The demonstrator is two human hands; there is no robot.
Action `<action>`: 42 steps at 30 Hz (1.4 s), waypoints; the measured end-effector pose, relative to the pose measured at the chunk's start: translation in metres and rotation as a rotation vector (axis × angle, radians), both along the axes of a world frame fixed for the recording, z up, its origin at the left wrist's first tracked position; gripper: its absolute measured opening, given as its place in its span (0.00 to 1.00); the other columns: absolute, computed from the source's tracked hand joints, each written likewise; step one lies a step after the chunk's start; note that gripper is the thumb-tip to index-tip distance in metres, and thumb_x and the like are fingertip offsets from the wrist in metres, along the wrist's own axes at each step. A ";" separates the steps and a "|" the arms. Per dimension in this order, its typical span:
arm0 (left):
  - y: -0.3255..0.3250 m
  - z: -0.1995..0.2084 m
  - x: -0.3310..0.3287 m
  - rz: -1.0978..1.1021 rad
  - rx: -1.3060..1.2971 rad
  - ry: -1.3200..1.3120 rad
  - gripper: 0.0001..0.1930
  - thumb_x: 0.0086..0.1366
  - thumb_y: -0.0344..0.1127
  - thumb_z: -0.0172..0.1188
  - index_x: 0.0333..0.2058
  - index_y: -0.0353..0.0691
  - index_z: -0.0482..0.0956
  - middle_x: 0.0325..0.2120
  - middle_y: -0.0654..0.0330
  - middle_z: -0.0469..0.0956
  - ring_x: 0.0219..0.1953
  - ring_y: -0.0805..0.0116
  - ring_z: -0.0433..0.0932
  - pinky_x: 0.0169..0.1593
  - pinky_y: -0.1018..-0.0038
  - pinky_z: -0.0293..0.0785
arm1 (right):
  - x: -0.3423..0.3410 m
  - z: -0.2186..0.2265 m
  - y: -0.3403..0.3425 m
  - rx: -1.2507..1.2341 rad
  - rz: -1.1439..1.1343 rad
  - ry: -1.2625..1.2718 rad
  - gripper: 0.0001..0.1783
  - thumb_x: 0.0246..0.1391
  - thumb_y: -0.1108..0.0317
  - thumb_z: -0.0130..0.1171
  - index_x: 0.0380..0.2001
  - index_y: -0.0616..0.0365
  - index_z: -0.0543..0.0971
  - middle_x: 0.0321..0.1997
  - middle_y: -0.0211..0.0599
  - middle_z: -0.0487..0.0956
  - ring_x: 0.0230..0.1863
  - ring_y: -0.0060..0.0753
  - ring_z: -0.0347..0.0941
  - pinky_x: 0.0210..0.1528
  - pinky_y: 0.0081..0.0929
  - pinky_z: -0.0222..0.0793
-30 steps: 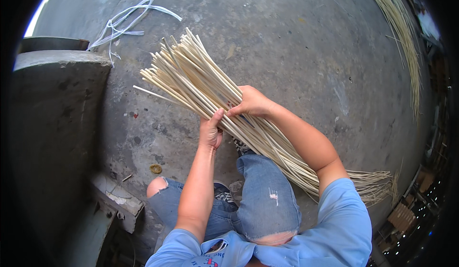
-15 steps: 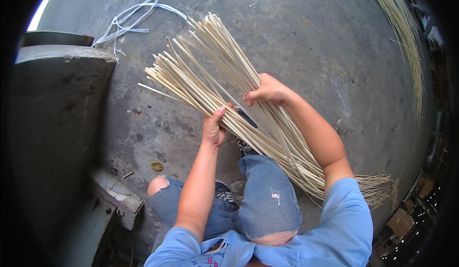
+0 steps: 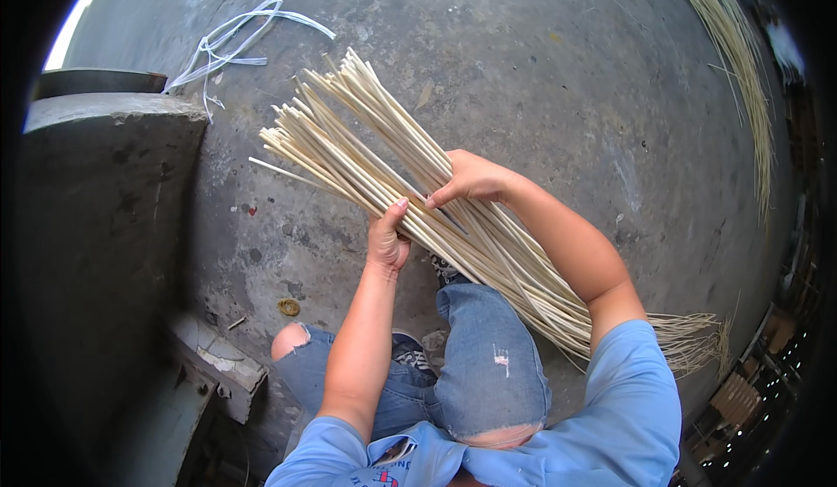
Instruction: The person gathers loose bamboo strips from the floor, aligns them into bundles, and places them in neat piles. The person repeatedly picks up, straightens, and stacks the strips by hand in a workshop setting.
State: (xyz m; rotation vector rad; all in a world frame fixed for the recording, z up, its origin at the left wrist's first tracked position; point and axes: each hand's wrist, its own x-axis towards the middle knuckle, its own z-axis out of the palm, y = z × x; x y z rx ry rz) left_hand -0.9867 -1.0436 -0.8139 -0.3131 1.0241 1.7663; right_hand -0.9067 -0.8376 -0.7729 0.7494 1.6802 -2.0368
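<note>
A long bundle of pale rattan-like canes (image 3: 514,265) slants across in front of me, thick cut ends at the upper left and thin tips at the lower right past my right arm. Around the left part of the bundle, my left hand (image 3: 390,236) is closed with the thumb on top. My right hand (image 3: 466,180) grips the right-hand part of the canes a little farther up. A narrow gap separates the two parts toward their cut ends. One loose cane sticks out at the left. Most fingers of both hands are hidden behind the canes.
White plastic strapping (image 3: 231,42) lies on the concrete floor (image 3: 558,95) at the far left. A concrete block (image 3: 113,190) stands at the left. Another long heap of canes (image 3: 732,51) curves along the far right. A small yellowish ring (image 3: 289,307) lies near my left knee.
My right hand has moved left and nearer to me with its canes, closing on the part in my left hand. The gap between the two parts has narrowed. My left hand has barely moved.
</note>
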 end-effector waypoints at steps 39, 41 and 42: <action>0.002 -0.003 0.000 0.018 0.153 -0.130 0.17 0.58 0.32 0.66 0.44 0.46 0.70 0.38 0.61 0.73 0.43 0.64 0.75 0.55 0.61 0.75 | 0.044 -0.073 0.152 0.697 -0.350 -0.453 0.23 0.37 0.61 0.70 0.38 0.64 0.85 0.34 0.43 0.86 0.34 0.38 0.83 0.42 0.33 0.77; 0.008 -0.004 0.000 -0.012 0.157 -0.138 0.17 0.59 0.32 0.66 0.45 0.46 0.70 0.38 0.61 0.73 0.43 0.64 0.76 0.56 0.61 0.75 | 0.028 -0.094 0.116 0.750 -0.309 -0.467 0.26 0.35 0.63 0.72 0.42 0.61 0.84 0.38 0.45 0.85 0.41 0.39 0.82 0.48 0.35 0.76; 0.004 -0.005 -0.001 -0.021 0.132 -0.135 0.17 0.59 0.32 0.66 0.45 0.46 0.70 0.38 0.61 0.73 0.44 0.64 0.76 0.56 0.61 0.75 | 0.015 -0.099 0.088 0.775 -0.308 -0.477 0.27 0.35 0.60 0.72 0.43 0.58 0.83 0.40 0.46 0.85 0.41 0.42 0.83 0.49 0.37 0.76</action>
